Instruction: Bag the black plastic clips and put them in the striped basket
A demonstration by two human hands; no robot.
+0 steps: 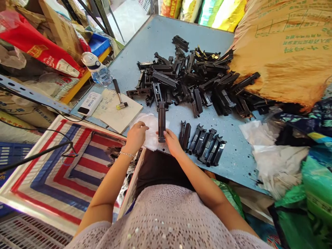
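My right hand [171, 141] grips the lower end of a long black part [162, 122], which points away from me at the table's front edge. Just left of it, my left hand [137, 136] is closed, fingertips pinched together over a stack of thin white sheets [150, 129]; whatever it pinches is too small to make out. To the right of my right hand, several similar black parts [207, 143] lie side by side in a row. Beyond both hands spreads a large heap of black parts [178, 71].
On the blue table [166, 31], a hammer [119, 95] rests on a board [121, 116], near a white device [90, 103] and a water bottle [97, 69]. A striped lined crate [52, 166] stands left, a big orange sack [282, 52] right, crumpled white cloth [277, 166] at right front.
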